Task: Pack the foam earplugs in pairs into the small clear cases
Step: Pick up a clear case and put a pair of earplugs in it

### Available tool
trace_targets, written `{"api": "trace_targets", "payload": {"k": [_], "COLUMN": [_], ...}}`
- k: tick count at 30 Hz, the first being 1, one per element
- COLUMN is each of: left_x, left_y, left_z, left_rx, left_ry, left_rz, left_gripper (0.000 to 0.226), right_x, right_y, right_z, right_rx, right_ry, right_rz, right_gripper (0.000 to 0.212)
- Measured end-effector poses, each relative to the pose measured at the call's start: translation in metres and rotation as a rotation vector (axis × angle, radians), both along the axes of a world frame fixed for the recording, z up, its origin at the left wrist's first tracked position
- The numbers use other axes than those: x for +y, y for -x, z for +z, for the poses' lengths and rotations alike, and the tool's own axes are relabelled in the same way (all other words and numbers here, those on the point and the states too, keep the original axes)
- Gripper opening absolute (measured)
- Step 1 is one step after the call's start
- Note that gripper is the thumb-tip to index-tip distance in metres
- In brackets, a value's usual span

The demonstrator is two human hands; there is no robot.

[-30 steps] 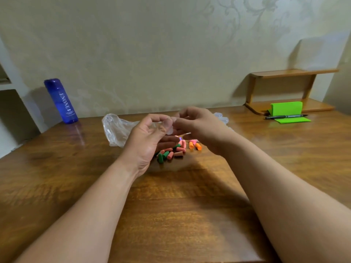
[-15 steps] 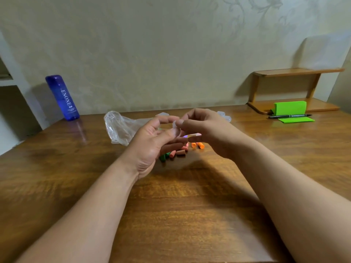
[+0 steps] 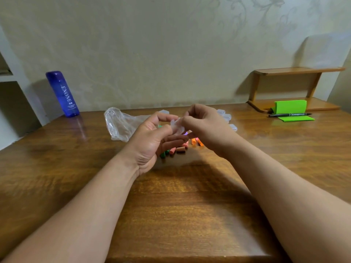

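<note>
Head view is looking down over a wooden table (image 3: 180,215), where both forearms are reaching in from the near edge and meeting above its middle. The left hand (image 3: 152,141) is pinching a small clear case (image 3: 175,125) between thumb and forefinger, while its lower fingers are curling underneath, probably to steady it. The right hand (image 3: 205,126) is pinching the same case from the right with thumb and fingertips, likely working its lid; whether the lid is open I cannot tell. Both hands are holding the case raised just above the loose foam earplugs (image 3: 180,149), which are lying in a small green, pink and orange heap, so a pair is sitting within easy reach. Just beyond, to the left, a crumpled clear plastic bag (image 3: 121,124) is lying, likely their wrapping. More clear cases (image 3: 226,116) are waiting behind the right hand. Farther back, a blue bottle (image 3: 63,93) is standing far left by the wall, and a pen (image 3: 289,115) is lying by a low wooden shelf (image 3: 296,70) far right.
</note>
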State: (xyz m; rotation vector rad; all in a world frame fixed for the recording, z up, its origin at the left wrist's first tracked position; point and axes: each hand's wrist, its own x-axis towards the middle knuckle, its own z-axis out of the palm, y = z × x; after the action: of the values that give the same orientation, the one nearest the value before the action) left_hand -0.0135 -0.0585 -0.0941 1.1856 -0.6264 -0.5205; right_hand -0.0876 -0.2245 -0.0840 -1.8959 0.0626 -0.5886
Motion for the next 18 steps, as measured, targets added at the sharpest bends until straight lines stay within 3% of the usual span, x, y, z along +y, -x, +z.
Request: {"api": "trace_targets", "payload": {"k": [4,11,15,18], "left_x": [0.003,0.007,0.006,0.004], "left_y": [-0.004,0.003,0.008,0.011], "left_z": [0.002,0.009,0.006,0.007], "left_rx": [0.056,0.151,0.073,0.048], "left_ry": [0.039,0.086,-0.066,-0.142], "left_rz": [-0.005,-0.111,-0.296,-0.265], "left_gripper": [0.027,0.038,0.047,0.039], "right_x": [0.0,-0.004,-0.001,0.004], "right_y": [-0.001,-0.001,-0.001,-0.006], "right_z": [0.0,-0.002,0.0,-0.005], "right_rx": [-0.024,-0.021,-0.08,-0.092], "right_ry": [-0.102,0.21,0.182,0.149], "right_rz": [-0.049,-0.32,-0.233,-0.151], "right_gripper": [0.011,0.016,0.015,0.012]}}
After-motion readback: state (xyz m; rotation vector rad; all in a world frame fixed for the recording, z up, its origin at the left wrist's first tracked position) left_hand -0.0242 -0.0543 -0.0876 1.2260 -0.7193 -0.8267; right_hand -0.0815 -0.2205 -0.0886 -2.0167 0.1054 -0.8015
